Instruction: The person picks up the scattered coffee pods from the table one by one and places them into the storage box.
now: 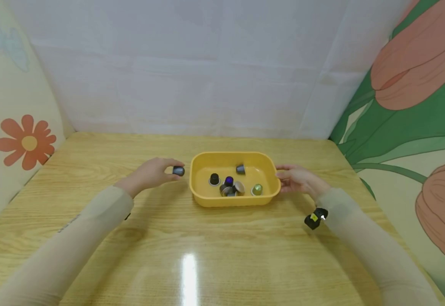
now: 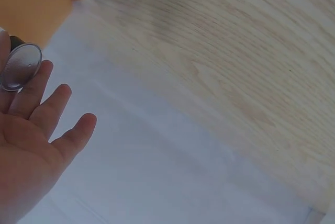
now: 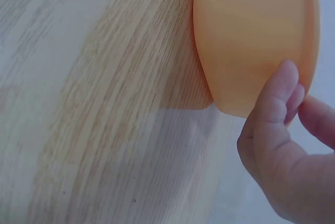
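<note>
My left hand [image 1: 150, 175] pinches a dark blue-grey coffee capsule [image 1: 178, 171] between thumb and fingers, just left of the yellow tub [image 1: 232, 202]. In the left wrist view the flat foil lid of this coffee capsule [image 2: 22, 67] faces the camera, and the other fingers are spread. My right hand [image 1: 300, 180] holds the tub's right end, its thumb at the rim and its fingers against the outer wall. Inside the tub lie a black capsule [image 1: 214, 179], a dark grey-blue one [image 1: 240, 169], a green one [image 1: 257, 189] and a small heap with a purple one [image 1: 229, 180].
The tub stands on a wood-grain table [image 1: 222, 238], towards its back edge. Behind it hangs a white cloth [image 1: 192, 76]. Flower-patterned panels border the left [image 1: 23, 102] and right sides [image 1: 409, 140].
</note>
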Demonstrator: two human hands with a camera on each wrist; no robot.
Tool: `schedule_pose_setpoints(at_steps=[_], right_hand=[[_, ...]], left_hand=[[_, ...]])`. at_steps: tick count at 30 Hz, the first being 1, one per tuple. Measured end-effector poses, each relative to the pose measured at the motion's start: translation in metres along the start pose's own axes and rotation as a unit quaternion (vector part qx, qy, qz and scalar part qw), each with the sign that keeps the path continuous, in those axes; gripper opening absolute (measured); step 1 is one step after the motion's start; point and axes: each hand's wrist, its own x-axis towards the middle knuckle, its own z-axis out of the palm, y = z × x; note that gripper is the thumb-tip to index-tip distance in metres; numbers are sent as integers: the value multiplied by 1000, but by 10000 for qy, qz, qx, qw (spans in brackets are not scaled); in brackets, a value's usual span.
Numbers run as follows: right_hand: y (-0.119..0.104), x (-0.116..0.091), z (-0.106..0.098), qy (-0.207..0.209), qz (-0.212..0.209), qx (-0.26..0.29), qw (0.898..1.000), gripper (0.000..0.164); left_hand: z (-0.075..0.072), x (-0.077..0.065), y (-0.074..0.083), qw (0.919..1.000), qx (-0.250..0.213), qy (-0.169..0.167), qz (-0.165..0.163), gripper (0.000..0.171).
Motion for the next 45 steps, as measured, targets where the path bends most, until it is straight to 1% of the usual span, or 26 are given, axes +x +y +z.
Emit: schedule_pose_setpoints(at_steps=[6,10,18,26,28,29,33,35,36,37,45], right_hand=[[0,1,-1,22,-8,36,10000,55],[0,1,0,67,6,21,10000,54],[0,0,0,40,7,19,10000,54],[0,0,0,92,-12,-76,9999,54],[0,0,-2,12,-77,-118,9999,53],[4,4,-8,-200,-176,-31,9996,51],[5,4,-8,-295,-284,-120,9991,51],[5,5,-7,-227,-240,-121,9994,52],[1,0,-1,-25,-153,-237,9996,54],[1,0,-1,11,-117,-235,9997,54],[0,-1,1,95,-59,-214,9997,54]], left_hand=[[-3,-3,7,9999,17,31,102,49],[-4,-4,13,9999,-52,-33,87,49],[-5,-4,26,9997,-106,-155,166,51],[-6,-5,32,9996,89,-164,197,49],[-6,-6,35,9996,124,-179,193,49],[-7,-6,36,9996,126,-202,171,49],[-7,-7,42,9994,144,-292,111,48],[-7,-7,44,9993,127,-334,87,48],[-7,-7,45,9993,126,-341,91,48],[-8,-7,46,9993,111,-349,90,48],[-7,-6,52,9992,110,-383,43,49]])
